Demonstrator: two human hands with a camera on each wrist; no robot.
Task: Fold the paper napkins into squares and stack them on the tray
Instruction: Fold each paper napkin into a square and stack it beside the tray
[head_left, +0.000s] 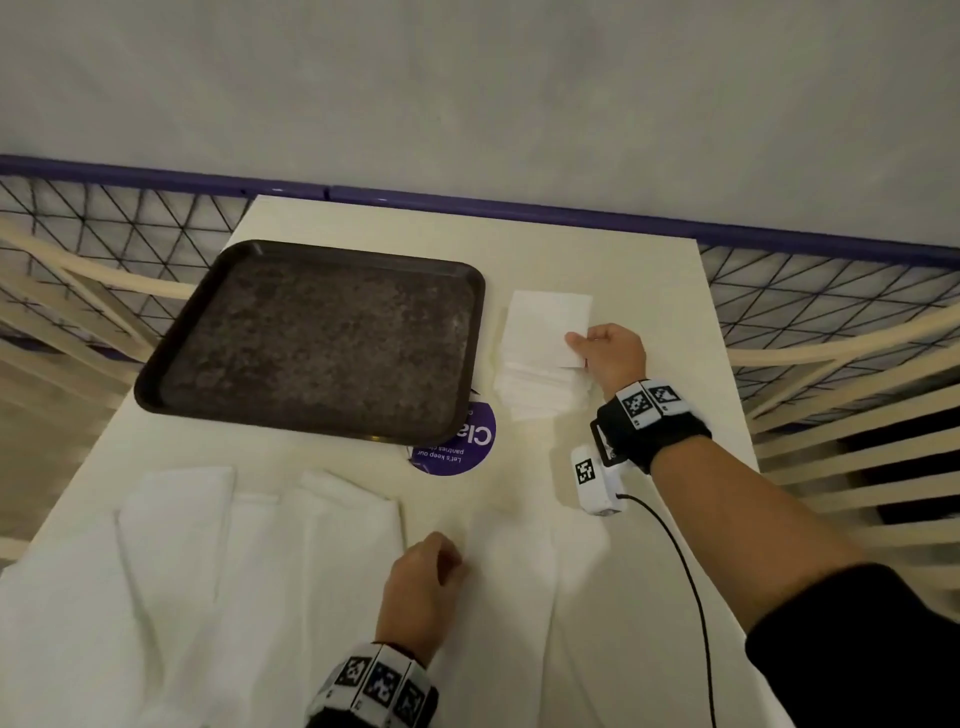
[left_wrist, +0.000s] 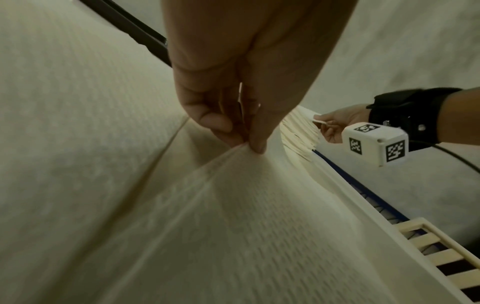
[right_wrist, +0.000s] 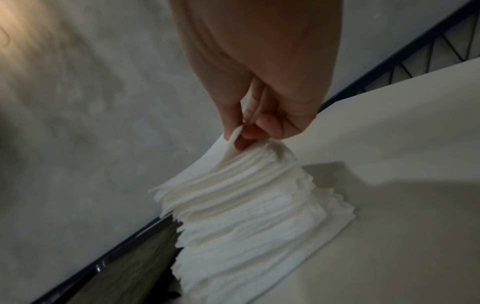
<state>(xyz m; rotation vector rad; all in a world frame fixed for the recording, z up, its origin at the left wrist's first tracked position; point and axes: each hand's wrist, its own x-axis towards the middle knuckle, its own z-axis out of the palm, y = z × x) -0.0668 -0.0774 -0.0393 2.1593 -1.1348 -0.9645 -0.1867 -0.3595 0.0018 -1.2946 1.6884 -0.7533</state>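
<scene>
Right hand (head_left: 612, 358) pinches top napkin (head_left: 550, 325) corner off stack (head_left: 543, 387), just right of dark textured tray (head_left: 208, 322), which holds nothing. Left hand (head_left: 423, 582) fingers (left_wrist: 255, 142) pinch embossed open napkin (head_left: 260, 561) on near tabletop (head_left: 649, 291). Tray lies left of right hand. Thin, soft, limp paper.

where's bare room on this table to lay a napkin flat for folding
The tray holds nothing. A bare strip of table runs between the napkin stack and the left hand. The near left is crowded with spread napkins.
</scene>
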